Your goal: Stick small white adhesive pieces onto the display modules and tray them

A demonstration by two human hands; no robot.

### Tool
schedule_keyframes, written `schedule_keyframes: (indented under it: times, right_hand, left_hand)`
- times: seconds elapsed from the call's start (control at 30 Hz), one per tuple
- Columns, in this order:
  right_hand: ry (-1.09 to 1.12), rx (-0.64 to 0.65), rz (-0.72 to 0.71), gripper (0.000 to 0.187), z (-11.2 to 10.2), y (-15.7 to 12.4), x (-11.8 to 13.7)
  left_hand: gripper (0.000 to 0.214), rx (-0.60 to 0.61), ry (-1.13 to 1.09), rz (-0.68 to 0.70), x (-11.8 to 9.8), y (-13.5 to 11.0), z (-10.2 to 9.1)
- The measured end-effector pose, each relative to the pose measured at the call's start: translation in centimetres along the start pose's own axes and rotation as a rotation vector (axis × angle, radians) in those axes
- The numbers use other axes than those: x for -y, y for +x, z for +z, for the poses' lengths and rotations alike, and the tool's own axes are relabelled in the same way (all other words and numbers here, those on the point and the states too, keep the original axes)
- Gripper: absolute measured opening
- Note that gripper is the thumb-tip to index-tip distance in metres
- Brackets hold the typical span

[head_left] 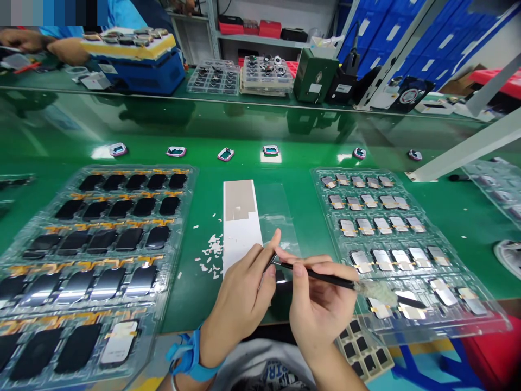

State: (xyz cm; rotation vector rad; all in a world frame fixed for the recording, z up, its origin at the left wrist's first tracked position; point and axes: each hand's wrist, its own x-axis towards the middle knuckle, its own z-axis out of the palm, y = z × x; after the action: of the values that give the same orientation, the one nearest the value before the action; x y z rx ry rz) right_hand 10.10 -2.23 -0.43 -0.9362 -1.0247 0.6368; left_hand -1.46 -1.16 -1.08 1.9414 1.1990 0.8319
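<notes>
My left hand pinches a dark flat panel, which is mostly hidden behind my fingers. My right hand grips black tweezers, whose tip meets the panel by my left fingers. A pale fuzzy cotton tuft sits on the tool's rear end. To the left lies a plastic tray of dark screens with orange ribbons. To the right, a plastic tray of silver-backed panels reaches under my right hand. Just beyond my hands lie a white backing strip with beige pads and a clear film.
White scraps lie on the glossy green bench, beyond which stands a row of small pink-rimmed parts. A co-worker's hands work at the far left beside a blue machine. A white steel strut stands at right.
</notes>
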Motion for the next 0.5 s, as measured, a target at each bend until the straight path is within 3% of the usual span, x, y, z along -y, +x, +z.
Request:
schedule_keyframes:
  times: [0.33,0.5]
  right_hand:
    - [-0.001,0.065,-0.049,0.019,-0.36,-0.11,-0.33]
    - [0.013,0.037,-0.059,0.019,-0.36,-0.06,-0.39]
  left_hand:
    - [0.055,0.031,-0.020,-0.030,-0.08,-0.02,0.00]
    - [0.057,0.035,-0.059,-0.023,0.03,-0.23,0.03]
